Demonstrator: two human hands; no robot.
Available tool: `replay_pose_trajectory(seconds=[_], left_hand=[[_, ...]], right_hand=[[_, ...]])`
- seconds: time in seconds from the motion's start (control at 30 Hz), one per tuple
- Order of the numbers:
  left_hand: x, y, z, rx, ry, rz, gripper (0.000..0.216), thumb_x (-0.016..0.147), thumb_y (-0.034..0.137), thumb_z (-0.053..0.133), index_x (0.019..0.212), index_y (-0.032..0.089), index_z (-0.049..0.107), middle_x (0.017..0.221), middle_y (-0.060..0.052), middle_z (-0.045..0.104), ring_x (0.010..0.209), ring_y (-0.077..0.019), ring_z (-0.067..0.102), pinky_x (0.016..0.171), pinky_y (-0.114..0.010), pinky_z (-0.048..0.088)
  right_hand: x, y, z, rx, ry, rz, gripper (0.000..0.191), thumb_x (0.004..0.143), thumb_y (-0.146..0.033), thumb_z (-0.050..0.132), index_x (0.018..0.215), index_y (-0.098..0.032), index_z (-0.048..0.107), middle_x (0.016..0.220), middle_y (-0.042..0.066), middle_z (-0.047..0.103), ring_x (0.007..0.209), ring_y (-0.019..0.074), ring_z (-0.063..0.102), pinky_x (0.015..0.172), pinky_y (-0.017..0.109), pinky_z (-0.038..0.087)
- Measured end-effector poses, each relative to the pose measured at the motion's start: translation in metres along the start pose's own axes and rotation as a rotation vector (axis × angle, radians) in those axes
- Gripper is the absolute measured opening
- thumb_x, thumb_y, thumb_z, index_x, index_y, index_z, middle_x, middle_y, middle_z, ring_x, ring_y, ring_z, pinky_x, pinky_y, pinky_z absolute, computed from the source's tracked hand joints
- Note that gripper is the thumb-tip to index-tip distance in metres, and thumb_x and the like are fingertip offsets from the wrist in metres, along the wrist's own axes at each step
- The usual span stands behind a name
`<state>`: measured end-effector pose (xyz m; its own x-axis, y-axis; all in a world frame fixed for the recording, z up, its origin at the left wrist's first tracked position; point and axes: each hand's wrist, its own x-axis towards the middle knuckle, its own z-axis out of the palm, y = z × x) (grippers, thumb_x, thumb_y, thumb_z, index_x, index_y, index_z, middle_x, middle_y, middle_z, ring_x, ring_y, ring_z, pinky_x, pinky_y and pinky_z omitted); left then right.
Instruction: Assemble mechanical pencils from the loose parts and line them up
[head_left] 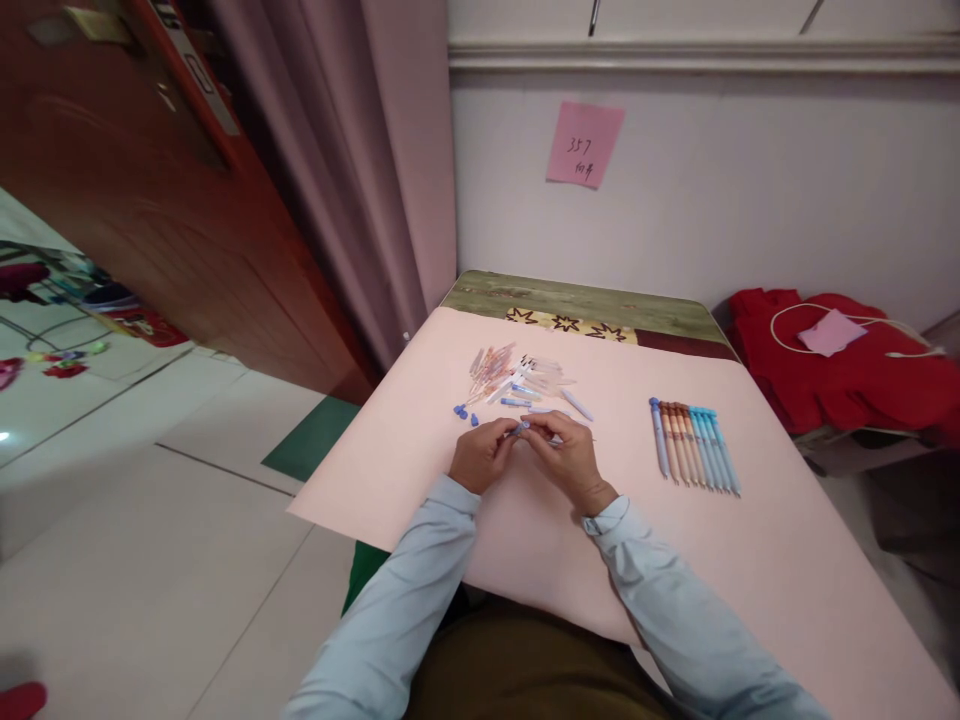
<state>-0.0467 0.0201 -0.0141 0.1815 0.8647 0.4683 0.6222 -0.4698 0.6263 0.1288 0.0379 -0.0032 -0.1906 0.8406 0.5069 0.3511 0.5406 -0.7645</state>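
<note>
My left hand (pixel 482 456) and my right hand (pixel 564 456) meet over the middle of the table, both with fingers pinched. Between the fingertips they hold a small blue pen part (pixel 519 428), mostly covered by the fingers. Just beyond the hands lies a loose heap of pen parts (pixel 495 372), with clear, brownish and white pieces. Some blue pen barrels (pixel 577 405) lie at the heap's near right side. Several small dark-blue caps (pixel 462 411) sit just left of the heap. A row of assembled pens (pixel 694 445), blue, brown and light blue, lies side by side to the right.
Pale pink paper (pixel 405 440) covers the table, whose wooden-patterned top (pixel 585 297) shows at the far edge. Behind stands a wall with a pink note (pixel 585 145). A red cloth (pixel 847 360) lies at right; a curtain (pixel 375 150) and brown door (pixel 187 200) are at left.
</note>
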Motion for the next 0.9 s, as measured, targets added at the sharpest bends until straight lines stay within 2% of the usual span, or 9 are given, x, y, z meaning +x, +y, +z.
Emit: replay_pose_trajectory(seconds=[0.13,0.27,0.5,0.9], left_hand=[[-0.0004,-0.0028,0.0031,0.027,-0.002,0.046,0.020,0.089,0.024,0.056,0.107,0.021,0.064,0.086,-0.002,0.072,0.070,-0.0138,0.064,0.068,-0.025,0.051],[0.0001,-0.0049,0.0044,0.073,0.028,0.016,0.019,0.088,0.032,0.062,0.102,0.020,0.065,0.083,-0.002,0.071,0.067,-0.0138,0.063,0.066,-0.025,0.050],[0.0007,-0.0048,0.0052,0.120,0.011,0.007,0.018,0.083,0.023,0.062,0.101,0.021,0.065,0.087,-0.002,0.072,0.068,-0.0136,0.062,0.066,-0.026,0.048],[0.0005,-0.0044,0.0032,0.078,0.012,0.034,0.013,0.085,0.019,0.060,0.096,0.023,0.066,0.084,-0.001,0.073,0.071,-0.0144,0.064,0.069,-0.026,0.050]], right_hand=[[-0.0009,-0.0026,-0.0004,-0.045,0.006,-0.032,0.011,0.087,-0.030,0.066,0.092,-0.021,0.072,0.081,0.003,0.069,0.067,0.0141,0.060,0.067,0.027,0.049],[-0.0019,-0.0050,-0.0011,-0.086,0.091,-0.058,0.012,0.088,-0.031,0.065,0.092,-0.021,0.069,0.082,0.003,0.068,0.066,0.0135,0.059,0.067,0.027,0.049],[-0.0024,0.0016,0.0010,-0.303,0.030,-0.097,0.011,0.087,-0.031,0.065,0.085,-0.021,0.068,0.074,0.001,0.066,0.061,0.0124,0.056,0.061,0.025,0.041],[-0.0045,-0.0057,0.0027,-0.180,0.020,-0.085,0.011,0.089,-0.032,0.062,0.091,-0.023,0.067,0.079,0.002,0.070,0.059,0.0126,0.057,0.061,0.026,0.046]])
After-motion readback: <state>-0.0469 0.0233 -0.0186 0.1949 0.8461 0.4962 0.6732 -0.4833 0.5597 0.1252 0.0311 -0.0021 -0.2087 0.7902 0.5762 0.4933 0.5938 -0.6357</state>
